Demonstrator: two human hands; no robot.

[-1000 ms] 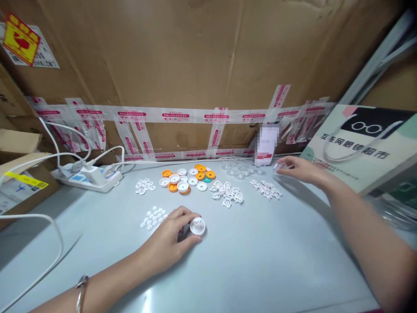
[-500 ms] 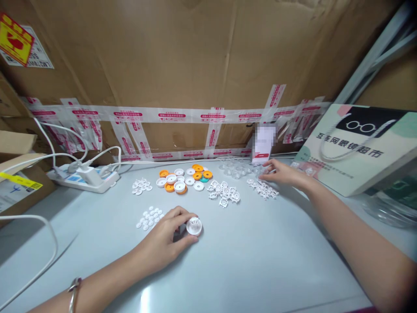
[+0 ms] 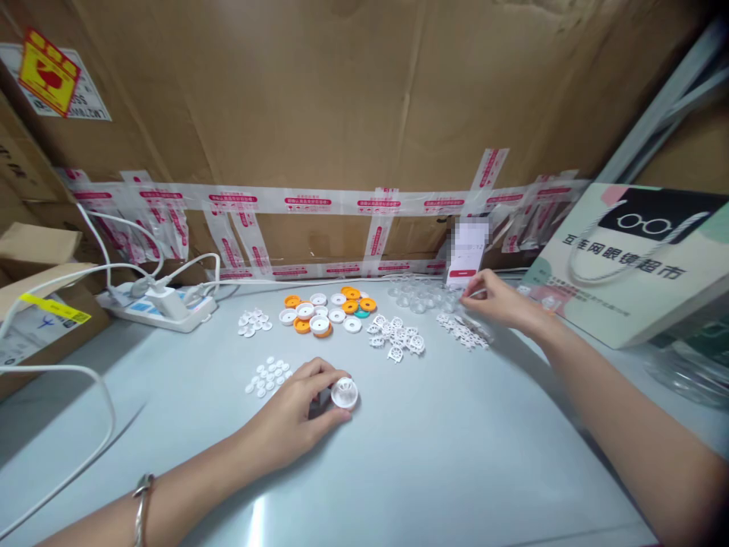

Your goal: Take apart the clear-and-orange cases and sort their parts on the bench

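My left hand (image 3: 307,403) grips a white round plastic cup (image 3: 345,393) by its side, low over the table; a small spoked piece shows inside it. Near it lies a cluster of small white discs (image 3: 269,377). My right hand (image 3: 487,296) reaches to the back right, its fingertips pinched together at the edge of a pile of clear plastic domes (image 3: 418,295). What sits between those fingertips is too small to make out. Just below that hand is a heap of small white toothed pieces (image 3: 464,332).
White and orange round caps (image 3: 320,325) and white spoked pieces (image 3: 396,339) lie mid-table, with small white parts (image 3: 254,322) to the left. A phone (image 3: 468,251) leans against the cardboard box (image 3: 285,99). A power strip (image 3: 187,315) and paper bag (image 3: 615,281) flank them.
The fingers of my right hand have drawn together at the clear domes. My left hand keeps its hold on the white cup. The whole view has shifted slightly.
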